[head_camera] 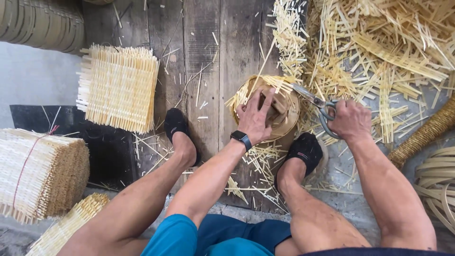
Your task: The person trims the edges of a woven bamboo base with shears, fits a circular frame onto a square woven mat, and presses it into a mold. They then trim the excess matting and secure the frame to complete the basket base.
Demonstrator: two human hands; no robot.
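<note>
You are seated over a floor of worn wooden planks [204, 57], with a broad heap of pale bamboo offcuts [379, 52] spread across the upper right, the largest mass in sight. To your left lies a bundle of woven strip mats tied with red string [40, 173], and above it a square stack of woven mats [118, 87] rests on the planks, with a smaller stack [66, 225] at the lower left edge. Dark coiled hoops [42, 23] fill the top left corner, and loose bamboo rings [438, 185] sit at the far right beside a rope-wrapped coil [424, 135]. Your feet in black socks [305, 151] flank the work. Between them, on the planks, sits the round woven bamboo piece [270, 106]: a small pale dome over a brown form, its loose strip ends sticking out raggedly around the rim, with trimmings scattered beneath it. Your left hand [256, 118] presses flat on top of it, fingers spread, its grip pinning the piece rather than closing around it; a black watch [241, 139] is on that wrist. Your right hand [350, 121] has its grip clenched through the handles of grey metal scissors [315, 102], whose blades reach leftward to the piece's upper right rim, touching the protruding strips.
</note>
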